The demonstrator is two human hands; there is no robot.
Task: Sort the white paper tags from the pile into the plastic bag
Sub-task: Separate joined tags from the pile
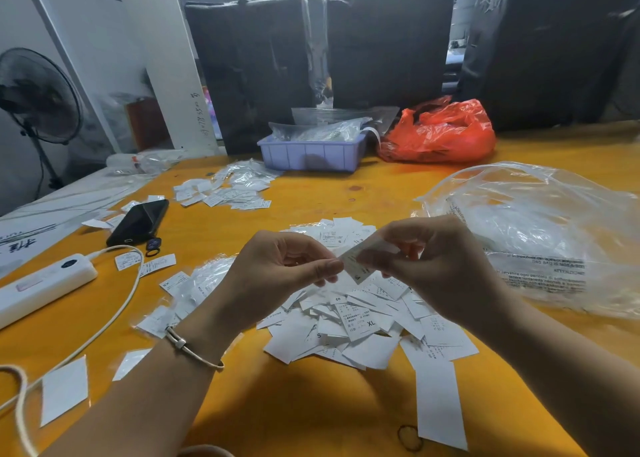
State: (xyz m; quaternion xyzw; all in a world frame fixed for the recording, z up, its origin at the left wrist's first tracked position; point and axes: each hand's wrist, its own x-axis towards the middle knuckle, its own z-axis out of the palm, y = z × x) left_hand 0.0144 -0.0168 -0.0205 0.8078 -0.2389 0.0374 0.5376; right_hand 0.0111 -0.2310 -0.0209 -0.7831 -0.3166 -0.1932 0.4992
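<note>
Tags [360,325]: matt white paper. Bag [540,235]: clear glossy plastic film, crinkled. Surface [311,404]: smooth yellow-orange, slight sheen. Bracelet [194,351]: shiny metal. Phone [138,221]: glossy black.

1. Setting: garment packing workshop or warehouse.
2. Evidence: tall black-wrapped bales [388,41] stand against the far edge of the yellow worktable [311,404].
3. Heaps of printed size tags [360,321] marked S and XL; a lilac bin [311,153] of bagged labels.
4. A pedestal fan [36,96] beside a bare white pillar [166,58].
</note>
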